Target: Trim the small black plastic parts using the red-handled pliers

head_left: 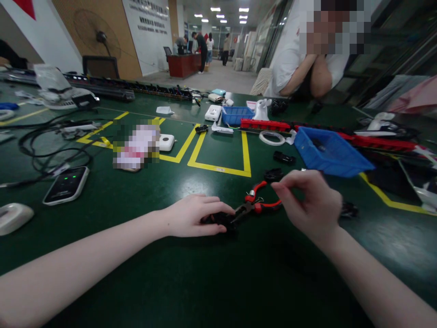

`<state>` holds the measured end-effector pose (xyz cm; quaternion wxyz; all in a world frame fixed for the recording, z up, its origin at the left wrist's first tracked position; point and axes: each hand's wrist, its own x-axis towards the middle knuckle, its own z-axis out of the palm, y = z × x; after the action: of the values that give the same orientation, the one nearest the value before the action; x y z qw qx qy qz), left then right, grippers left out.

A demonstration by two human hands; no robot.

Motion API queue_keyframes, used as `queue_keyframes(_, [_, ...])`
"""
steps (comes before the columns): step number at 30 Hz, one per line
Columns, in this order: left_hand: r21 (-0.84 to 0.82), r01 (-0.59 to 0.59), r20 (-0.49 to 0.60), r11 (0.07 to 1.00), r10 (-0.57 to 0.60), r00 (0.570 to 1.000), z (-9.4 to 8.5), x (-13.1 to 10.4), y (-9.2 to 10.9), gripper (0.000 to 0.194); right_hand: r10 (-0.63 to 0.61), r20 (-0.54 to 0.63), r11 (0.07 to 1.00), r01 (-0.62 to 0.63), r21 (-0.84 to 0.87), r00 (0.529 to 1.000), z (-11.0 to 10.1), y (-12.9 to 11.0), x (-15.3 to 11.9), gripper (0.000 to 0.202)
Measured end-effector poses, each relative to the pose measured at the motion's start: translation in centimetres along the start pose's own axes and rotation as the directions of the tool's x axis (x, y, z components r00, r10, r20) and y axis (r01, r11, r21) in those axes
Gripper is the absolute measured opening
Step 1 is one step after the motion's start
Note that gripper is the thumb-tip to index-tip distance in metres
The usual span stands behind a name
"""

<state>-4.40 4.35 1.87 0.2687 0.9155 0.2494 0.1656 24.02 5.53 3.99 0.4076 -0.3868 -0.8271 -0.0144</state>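
My left hand rests on the green table with its thumb and fingers closed round a small black part. Just right of that part lies a pair of long-nose pliers with red and black handles, jaws pointing toward the part. My right hand is raised by the handle ends, thumb and forefinger pinched together. What the pinch holds, if anything, I cannot make out. Behind its fingertips is a black piece, with another black piece farther back. One more black piece sits right of my right wrist.
A blue bin stands at right, before a red strip. A white tape roll lies beside it. Toward the left are a phone, a white device, a screen device and black cables. A person sits opposite.
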Motion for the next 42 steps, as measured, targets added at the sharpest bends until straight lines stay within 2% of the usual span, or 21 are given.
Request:
queue_keyframes(2, [0.023, 0.018, -0.023, 1.0, -0.017, 1.0, 0.0, 0.0, -0.1, 0.038, 0.019, 0.012, 1.0, -0.019, -0.001, 1.0, 0.5, 1.0, 0.2, 0.011])
queue_keyframes(4, [0.028, 0.054, -0.05, 0.998, -0.053, 0.997, 0.0, 0.0, -0.1, 0.037, 0.019, 0.139, 1.0, -0.02, 0.004, 0.99, 1.0, 2.0, 0.1, 0.013])
queue_keyframes(7, [0.009, 0.109, -0.076, 0.994, -0.108, 0.991, 0.0, 0.0, -0.1, 0.036, -0.049, 0.357, 0.997, 0.064, -0.031, 0.933, 1.7, 3.0, -0.2, 0.035])
queue_keyframes(10, [-0.007, 0.125, -0.082, 0.992, -0.125, 0.989, -0.1, 0.1, 0.1, 0.034, -0.12, 0.476, 0.98, 0.181, -0.083, 0.871, 2.3, 3.2, -0.5, 0.043])
queue_keyframes(16, [-0.052, 0.167, -0.082, 0.985, -0.171, 0.982, -0.1, 0.2, 0.1, 0.032, -0.087, 0.49, 0.984, 0.153, -0.096, 0.867, 2.8, 3.5, -0.4, 0.047])
queue_keyframes(21, [-0.089, 0.212, -0.086, 0.973, -0.22, 0.972, -0.1, 0.2, 0.2, 0.032, -0.133, 0.484, 0.974, 0.206, -0.099, 0.865, 2.5, 3.4, -0.3, 0.044])
queue_keyframes(29, [-0.037, 0.19, -0.058, 0.981, -0.192, 0.98, -0.1, 0.2, 0.4, 0.032, -0.187, 0.453, 0.961, 0.259, -0.1, 0.871, 2.2, 3.1, -0.4, 0.039])
queue_keyframes(42, [0.079, 0.197, -0.128, 0.977, -0.186, 0.974, 0.1, 0.3, 0.4, 0.026, -0.128, 0.428, 0.979, 0.183, -0.09, 0.895, 2.2, 3.1, -0.3, 0.033])
